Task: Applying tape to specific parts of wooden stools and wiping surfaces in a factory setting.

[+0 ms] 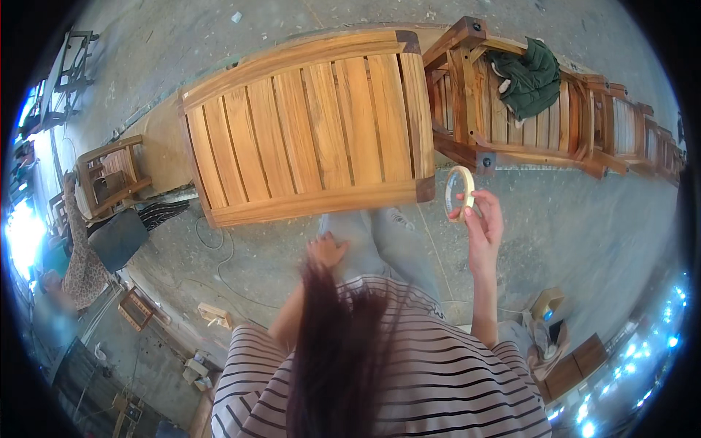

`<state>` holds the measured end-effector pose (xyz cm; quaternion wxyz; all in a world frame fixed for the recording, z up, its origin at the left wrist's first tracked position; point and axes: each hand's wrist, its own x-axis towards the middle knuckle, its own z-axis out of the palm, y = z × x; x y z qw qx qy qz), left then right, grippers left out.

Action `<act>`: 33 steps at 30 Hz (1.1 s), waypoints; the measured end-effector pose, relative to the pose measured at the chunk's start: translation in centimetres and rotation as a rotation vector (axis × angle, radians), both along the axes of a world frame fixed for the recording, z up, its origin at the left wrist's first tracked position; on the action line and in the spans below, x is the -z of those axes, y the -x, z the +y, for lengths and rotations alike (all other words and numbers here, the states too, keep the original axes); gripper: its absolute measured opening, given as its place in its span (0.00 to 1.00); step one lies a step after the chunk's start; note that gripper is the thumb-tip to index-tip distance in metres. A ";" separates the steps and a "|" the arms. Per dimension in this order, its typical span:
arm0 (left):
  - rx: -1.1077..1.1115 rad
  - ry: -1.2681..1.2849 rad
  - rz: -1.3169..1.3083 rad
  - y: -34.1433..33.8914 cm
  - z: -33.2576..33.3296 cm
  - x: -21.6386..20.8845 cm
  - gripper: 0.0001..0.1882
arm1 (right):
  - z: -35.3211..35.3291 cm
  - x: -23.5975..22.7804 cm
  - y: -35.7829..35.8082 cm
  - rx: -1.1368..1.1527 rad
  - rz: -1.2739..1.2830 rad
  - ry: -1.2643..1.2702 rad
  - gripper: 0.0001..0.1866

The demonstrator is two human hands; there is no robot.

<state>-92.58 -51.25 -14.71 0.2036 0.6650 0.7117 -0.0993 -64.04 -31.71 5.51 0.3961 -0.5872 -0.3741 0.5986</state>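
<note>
My right hand (485,225) pinches a roll of pale yellow masking tape (468,179) by its lower rim, fingertips through the ring. The roll is held up on edge, just off the near right corner of a slatted wooden tabletop (312,135). That top has light brown slats with gaps between them and darker wood at the right end. My left hand (327,250) rests against my jeans, below the tabletop's near edge; its fingers look loosely spread and it holds nothing. Hair hides part of my left forearm.
To the right, a row of wooden slatted furniture frames (461,95) stretches away, with a dark green garment (537,77) draped over one. A small wooden frame (113,175) stands at the left. A cable (232,252) lies on the concrete floor. Another person (80,270) is at the far left.
</note>
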 end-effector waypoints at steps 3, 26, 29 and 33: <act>-0.293 0.576 -0.245 0.8 -0.2 0.6 0.36 | -0.4 0.0 1.2 -0.043 0.067 0.000 0.15; -0.035 -0.307 -1.070 -10.3 15.0 -18.9 0.07 | -5.8 -1.5 2.2 -0.159 -0.015 0.125 0.27; -0.134 -0.337 -1.102 -10.9 13.0 -18.9 0.04 | -7.0 -0.1 2.1 -0.127 -0.047 0.181 0.17; -0.330 -0.275 -1.134 -10.9 11.9 -17.7 0.05 | -7.8 0.8 2.3 -0.184 -0.217 0.210 0.05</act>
